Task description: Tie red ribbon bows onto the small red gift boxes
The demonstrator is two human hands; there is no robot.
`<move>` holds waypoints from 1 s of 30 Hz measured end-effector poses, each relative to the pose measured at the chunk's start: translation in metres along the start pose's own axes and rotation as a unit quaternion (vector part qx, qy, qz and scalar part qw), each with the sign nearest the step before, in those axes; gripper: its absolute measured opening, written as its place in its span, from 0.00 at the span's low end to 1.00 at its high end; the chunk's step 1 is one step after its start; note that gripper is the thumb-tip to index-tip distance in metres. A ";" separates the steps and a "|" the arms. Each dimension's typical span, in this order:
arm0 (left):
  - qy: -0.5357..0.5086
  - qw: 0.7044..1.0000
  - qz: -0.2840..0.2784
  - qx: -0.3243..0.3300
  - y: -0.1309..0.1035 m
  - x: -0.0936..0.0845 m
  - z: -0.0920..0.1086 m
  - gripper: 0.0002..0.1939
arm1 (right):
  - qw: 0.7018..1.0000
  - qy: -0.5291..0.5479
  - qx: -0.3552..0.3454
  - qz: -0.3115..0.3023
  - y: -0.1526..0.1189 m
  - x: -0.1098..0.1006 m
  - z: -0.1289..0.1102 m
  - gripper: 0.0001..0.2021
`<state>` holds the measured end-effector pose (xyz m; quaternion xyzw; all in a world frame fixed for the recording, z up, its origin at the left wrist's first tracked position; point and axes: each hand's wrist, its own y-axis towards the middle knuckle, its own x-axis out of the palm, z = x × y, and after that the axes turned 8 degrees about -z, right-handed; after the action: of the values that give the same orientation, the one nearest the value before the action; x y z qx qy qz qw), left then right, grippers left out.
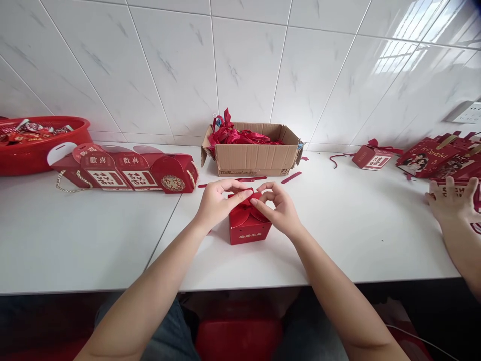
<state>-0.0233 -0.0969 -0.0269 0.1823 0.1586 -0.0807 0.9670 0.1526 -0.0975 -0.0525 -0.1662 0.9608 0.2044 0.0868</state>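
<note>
Box standing, ribbon in the fingers

The red box (250, 233) stands upright on the white table (338, 230), near its front edge and in front of the cardboard carton (251, 156). Its body is folded into shape and its top looks drawn in; that part seems done. The red ribbon (246, 213) on top seems to be the unfinished part, though the fingers hide whether a knot is complete.

The left hand (221, 203) is nearly closed, thumb and forefinger pinching the ribbon. The right hand (280, 205) is loosely curled, its thumb and forefinger apparently nipping the ribbon just beside the left thumb.

More ribbon (244, 136) is heaped in the carton. At right, a smaller box (374, 158) has ribbon on its top; beyond it, a co-worker's hand (453, 200) spreads over red packages (417, 160).

Gold characters on the red box's front look like 安居乐业. The carton's print appears to read 95338 and www.sf-express.com. In the row of boxes (131, 173) at left, 2 panels show 歡喜 above 囍; the smaller box also bears 囍. The packages' script is too small to read.
</note>
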 end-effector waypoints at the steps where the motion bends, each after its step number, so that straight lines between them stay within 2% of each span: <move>1: 0.008 1.000 0.005 0.005 -0.001 0.000 0.000 0.12 | 1.000 -0.004 0.015 0.009 -0.001 -0.001 0.000 0.14; 7: 0.041 0.998 0.011 0.036 -0.006 0.002 0.001 0.12 | 0.998 -0.015 0.061 -0.006 -0.001 -0.001 0.001 0.17; 11: 0.066 0.996 -0.040 0.054 -0.008 -0.005 0.005 0.12 | 0.999 -0.010 0.038 0.002 0.000 0.000 0.003 0.11; 15: 0.163 0.984 -0.066 0.034 -0.008 -0.022 0.004 0.15 | 0.999 -0.013 0.026 0.032 0.000 -0.001 0.003 0.11; 18: 0.208 0.969 -0.134 0.004 -0.008 -0.029 0.000 0.12 | 1.000 0.007 0.030 0.002 -0.001 -0.002 0.004 0.12; 20: 0.220 0.963 -0.156 -0.003 -0.009 -0.030 -0.001 0.10 | 0.999 0.010 0.026 -0.019 -0.002 -0.004 0.005 0.11; 24: 0.222 0.965 -0.140 0.002 -0.009 -0.023 -0.004 0.10 | 0.998 0.000 0.039 -0.040 -0.003 -0.008 0.004 0.11; 30: 0.212 0.968 -0.132 0.031 -0.009 -0.012 -0.007 0.08 | 0.986 0.084 0.102 -0.098 0.002 -0.011 -0.005 0.13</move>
<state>-0.0387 -0.1011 -0.0316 0.2027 0.3804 -0.1720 0.8858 0.1620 -0.0949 -0.0444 -0.2669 0.9594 0.0815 0.0416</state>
